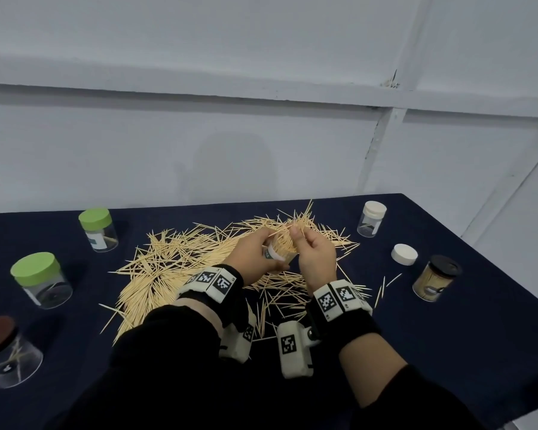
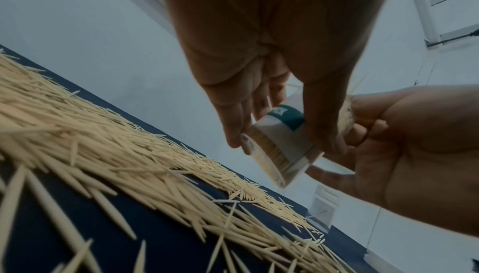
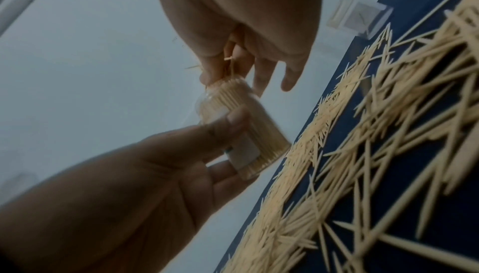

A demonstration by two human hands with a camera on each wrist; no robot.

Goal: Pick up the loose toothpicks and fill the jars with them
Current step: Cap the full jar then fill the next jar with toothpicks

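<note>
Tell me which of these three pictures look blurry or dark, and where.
Head view: evenly lit and mostly sharp, the toothpick pile crisp, edges bent by the wide lens. Left wrist view: dim, the left hand in shadow, the nearest toothpicks soft. Right wrist view: dim too, with the jar and right hand smeared, likely by motion.

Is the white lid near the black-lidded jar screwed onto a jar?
No, the white lid lies alone on the dark cloth, beside the black-lidded jar.

Lying matt on dark cloth (image 1: 448, 321): pale wooden toothpicks (image 1: 168, 262); standing around, glossy clear plastic jars (image 1: 98, 231), smooth-lidded.
</note>
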